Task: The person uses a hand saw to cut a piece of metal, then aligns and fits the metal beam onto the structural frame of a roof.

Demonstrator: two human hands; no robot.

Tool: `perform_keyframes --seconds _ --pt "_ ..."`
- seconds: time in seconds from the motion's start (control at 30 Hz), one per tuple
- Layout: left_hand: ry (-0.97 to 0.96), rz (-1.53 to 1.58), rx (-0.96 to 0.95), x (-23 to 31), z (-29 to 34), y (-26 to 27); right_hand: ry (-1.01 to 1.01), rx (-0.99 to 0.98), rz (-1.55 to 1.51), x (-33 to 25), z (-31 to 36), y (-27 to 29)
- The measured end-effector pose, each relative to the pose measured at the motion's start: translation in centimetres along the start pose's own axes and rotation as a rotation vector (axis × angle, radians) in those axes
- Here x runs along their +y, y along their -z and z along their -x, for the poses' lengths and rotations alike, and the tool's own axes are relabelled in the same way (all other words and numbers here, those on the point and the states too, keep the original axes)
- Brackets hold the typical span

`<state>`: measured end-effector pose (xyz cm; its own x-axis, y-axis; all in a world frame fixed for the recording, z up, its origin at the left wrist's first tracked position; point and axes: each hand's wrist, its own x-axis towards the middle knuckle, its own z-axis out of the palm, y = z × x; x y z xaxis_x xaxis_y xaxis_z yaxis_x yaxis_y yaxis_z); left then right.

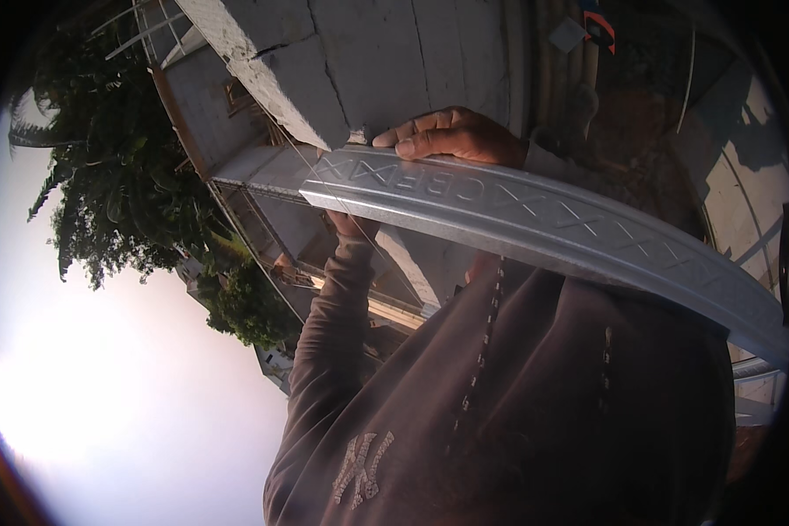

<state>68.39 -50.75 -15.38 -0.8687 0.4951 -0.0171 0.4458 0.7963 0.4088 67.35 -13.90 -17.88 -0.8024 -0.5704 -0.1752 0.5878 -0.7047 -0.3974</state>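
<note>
A long silver metal profile [500,203] with raised crosses pressed into its face runs from the middle of the head view toward the right rim. My right hand [456,136] holds its far edge near the left end, thumb and fingers bent over it. My left hand [353,226] reaches up to the near edge by that same end; its fingers are hidden behind the profile. Just beyond the end stands a grey block wall [377,61] with cracks or joints, and its corner lies close to my right fingertips. A thin string [302,158] passes across the profile's end.
An orange and black tool [600,31] lies at the upper right, near a flat grey piece [568,35]. Building framework [259,188] with boards stands to the left, below the wall. Trees [118,167] and bright sky fill the left side.
</note>
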Motion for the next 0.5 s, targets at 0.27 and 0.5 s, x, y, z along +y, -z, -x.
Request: perform_keyframes --seconds 0.27,0.5 --pt "0.121 0.119 -0.033 -1.0 0.9 0.0 0.011 -0.012 -0.009 -0.3 0.2 -0.2" --pt "0.239 0.269 -0.026 0.7 -0.1 0.2 -0.011 -0.013 0.032 -0.6 0.3 -0.4"
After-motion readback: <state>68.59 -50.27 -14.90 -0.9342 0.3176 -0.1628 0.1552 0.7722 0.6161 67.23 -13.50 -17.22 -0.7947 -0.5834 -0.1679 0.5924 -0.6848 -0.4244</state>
